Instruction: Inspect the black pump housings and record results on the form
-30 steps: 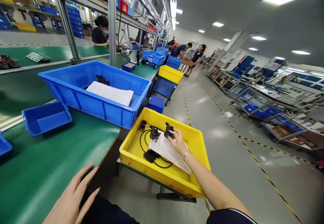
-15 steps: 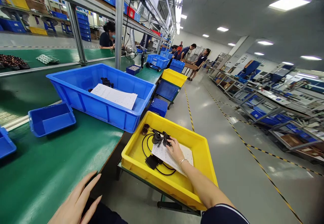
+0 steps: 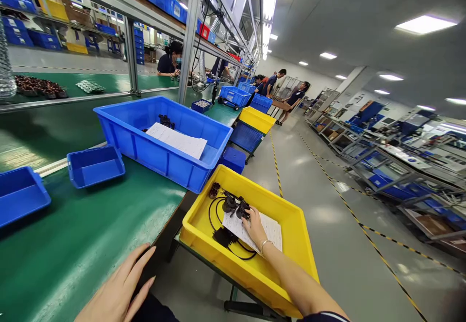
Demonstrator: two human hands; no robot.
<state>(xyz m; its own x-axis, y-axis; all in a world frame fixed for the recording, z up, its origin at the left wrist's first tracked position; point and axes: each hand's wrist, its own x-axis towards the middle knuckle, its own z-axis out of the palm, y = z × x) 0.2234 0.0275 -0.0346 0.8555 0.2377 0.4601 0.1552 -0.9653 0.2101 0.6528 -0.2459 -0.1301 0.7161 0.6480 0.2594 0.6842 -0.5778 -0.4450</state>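
Observation:
My right hand (image 3: 255, 229) reaches into a yellow bin (image 3: 311, 259), fingers curled on a black round plastic part (image 3: 242, 210). A second similar black part (image 3: 229, 204) lies just left of it. Under the hand is a sheet of paper with writing (image 3: 271, 230). A black box-shaped piece (image 3: 223, 237) with a looped black cable (image 3: 211, 211) rests on the bin floor, and a small copper-brown coil (image 3: 215, 189) sits in the far left corner. My left hand (image 3: 122, 283) is open over the near edge of the green table (image 3: 91, 230), fingers stretched out and holding nothing.
A large blue bin (image 3: 153, 159) with paper and black parts stands on the table. Two small blue trays (image 3: 96, 167) are to its left. Copper-coloured parts (image 3: 40, 87) lie beyond the rail. Several people work farther back; a metal post (image 3: 191, 36) rises behind the blue bin.
The view has shifted a little, so the scene sits further right and lower. My right hand stays at the same black part, and my left hand remains open by the table edge.

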